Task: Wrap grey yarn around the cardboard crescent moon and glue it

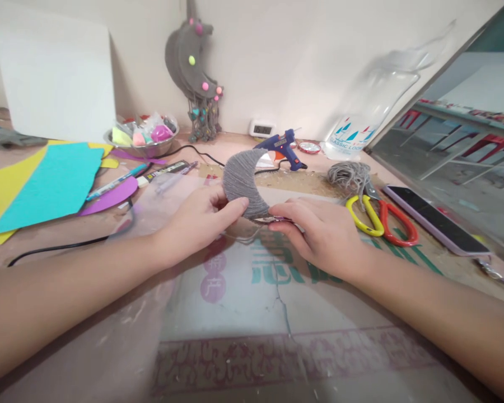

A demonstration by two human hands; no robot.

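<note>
A crescent shape wrapped in grey yarn [246, 182] is held up over the table. My left hand [210, 215] grips its left side, with the thumb lying across the lower curve. At the lower right end my right hand [319, 229] pinches the crescent, thumb under and forefinger on top. Between those fingers shows a thin strip of unwrapped edge. A loose strand of yarn [246, 240] hangs below the crescent. The ball of grey yarn [348, 176] lies to the right, close to the scissors [382, 218] with yellow and red handles.
Behind the crescent lies a blue glue gun [288, 148] beside a small digital clock [262, 129]. A larger grey moon ornament [185, 61] hangs on the wall. Felt sheets [50, 179] and a metal bowl [147, 146] stand left; a phone [437, 218] and clear jug [357, 117] are right.
</note>
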